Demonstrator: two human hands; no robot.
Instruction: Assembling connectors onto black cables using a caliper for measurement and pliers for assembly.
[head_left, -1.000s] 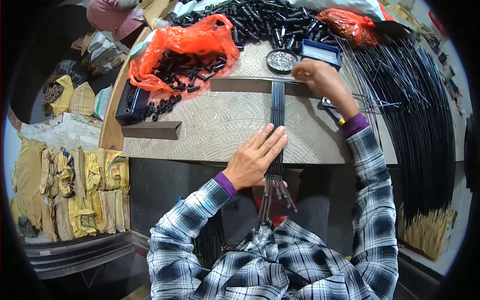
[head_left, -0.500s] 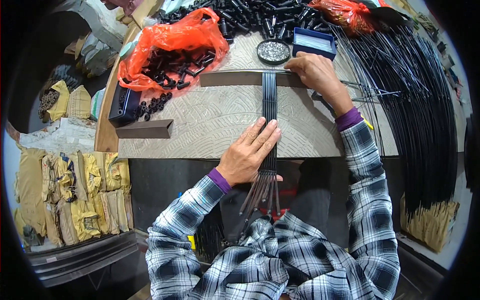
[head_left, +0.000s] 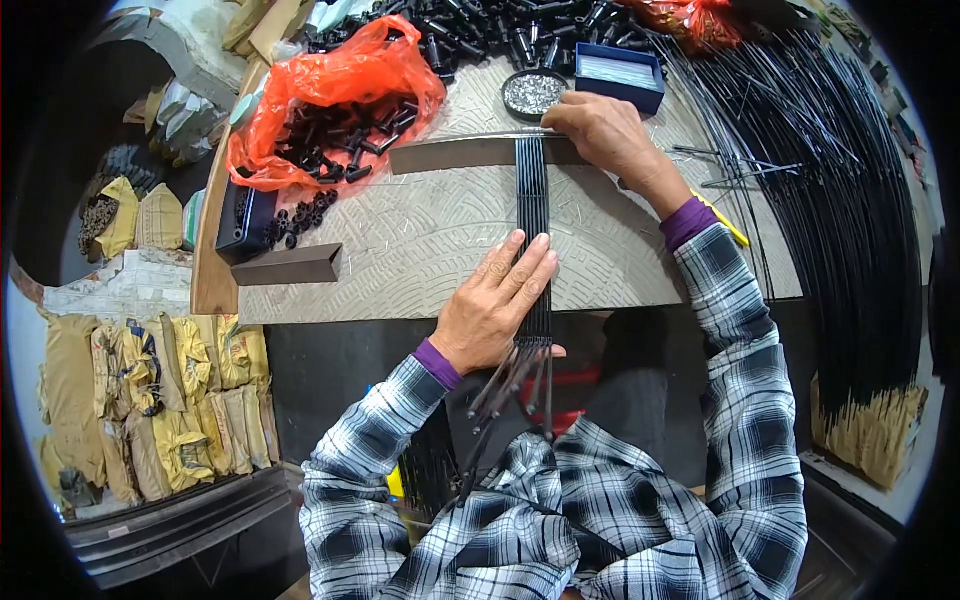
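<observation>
A flat row of thin black metal rods, resembling umbrella ribs, runs from the brown angled strip past the table's near edge. Across the rods lies my left hand, its fingers stretched on top and its thumb tip showing beneath at the right. Loose hinged ends of the rods dangle over my lap. At the strip's far side, my right hand has its fingers drawn together beside the rods' far ends. What its fingertips hold, if anything, is hidden. Close by stands a round black dish of small shiny pieces.
A blue box sits behind my right hand. At left are a red plastic bag of black parts and a short brown strip. Long black rods overhang the right side. A yellow-handled tool lies under my right wrist.
My right hand has moved left along the strip, closer to the rods' far ends. My left hand stays on the rods. The view has shifted slightly.
</observation>
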